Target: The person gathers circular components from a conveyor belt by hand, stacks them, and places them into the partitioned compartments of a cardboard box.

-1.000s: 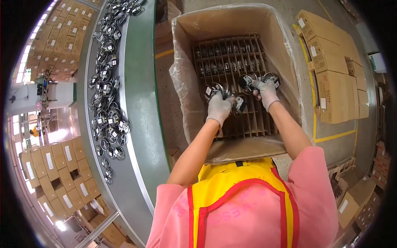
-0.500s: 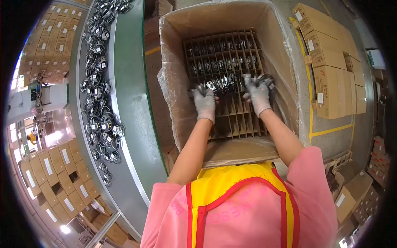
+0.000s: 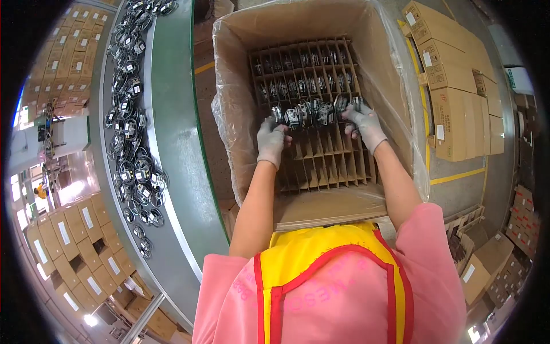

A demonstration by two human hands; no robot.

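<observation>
A large cardboard box [image 3: 306, 209] lined with clear plastic holds a grid of cardboard dividers [image 3: 329, 163]. Coiled black cables with small pale parts fill its two far rows. Another row of coiled cables [image 3: 312, 113] stands between my hands, partly above the slots. My left hand [image 3: 271, 140], in a grey glove, is at the left end of this row, its fingers curled by a coil. At the right end my gloved right hand [image 3: 364, 125] touches the coils with bent fingers. Whether either hand grips a coil is hard to make out.
A conveyor [image 3: 175, 143] with a green edge runs along the left, bearing a long pile of coiled cables [image 3: 129, 123]. Stacked cartons [image 3: 458, 123] stand right of the box. More cartons [image 3: 74, 229] are at the far left.
The coils that were in my hands now stand in the third row of the dividers. My hands have moved apart to the row's two ends. The view has shifted slightly to the right.
</observation>
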